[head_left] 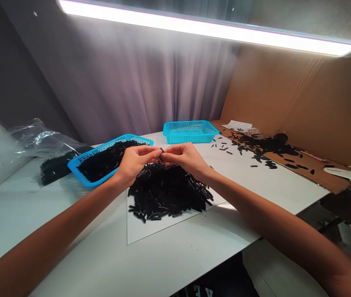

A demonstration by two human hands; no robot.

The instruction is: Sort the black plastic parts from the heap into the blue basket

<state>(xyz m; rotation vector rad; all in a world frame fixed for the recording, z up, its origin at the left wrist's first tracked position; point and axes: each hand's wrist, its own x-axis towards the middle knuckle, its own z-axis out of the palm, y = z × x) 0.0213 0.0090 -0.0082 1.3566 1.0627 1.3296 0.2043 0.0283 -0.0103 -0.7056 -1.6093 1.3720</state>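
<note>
And there, right up over the dark heap, a small black piece (162, 155) was held between the fingertips of both hands: its one side was pinched by the left hand (130, 164), its other by the right hand (189, 157), thumbs and fingers closed in on it, the two hands nearly touching. Below it, the pile of black pieces (169, 192) was spread on a white sheet (140, 233), with more of the same heaped in the near blue basket (75, 170), just beside the left hand. By its look, the piece was judged very light and fairly stiff, most likely plastic, though that could not be confirmed by sight. A glossy glint was caught on some of the pile, so a slightly slippery surface was suspected; a slim thing like that could be flicked away by a careless squeeze. The safest hold was judged to be by the long sides, near the ends, with gentle, even fingertip pressure.
</note>
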